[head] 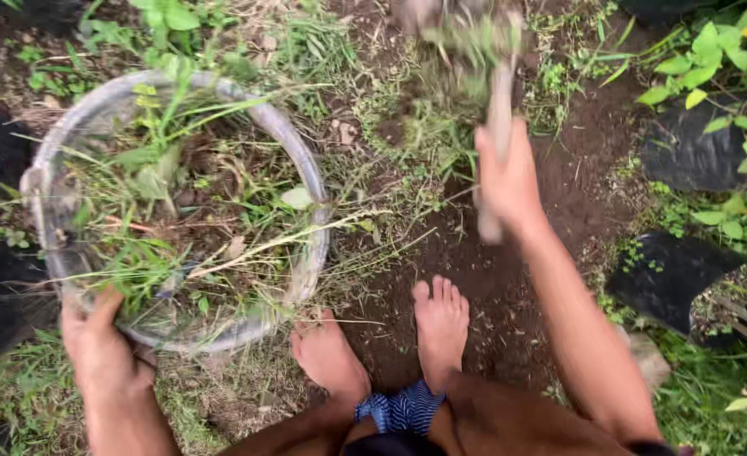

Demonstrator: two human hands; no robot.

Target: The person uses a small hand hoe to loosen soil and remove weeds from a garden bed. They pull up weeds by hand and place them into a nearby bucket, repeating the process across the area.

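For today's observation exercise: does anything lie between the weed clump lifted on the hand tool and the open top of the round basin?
Nothing visible blocks the way. The right hand holds the hand tool with the blurred weed clump above bare soil, right of the basin. Only low grass lies between them. The left hand grips the near rim.

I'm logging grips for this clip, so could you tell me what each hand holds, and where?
Left hand grips the basin by its near rim; right hand holds a wooden-handled tool mid-handle.

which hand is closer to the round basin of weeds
Left. The left hand grips the basin's near rim; the right hand holds a tool handle off to its right.
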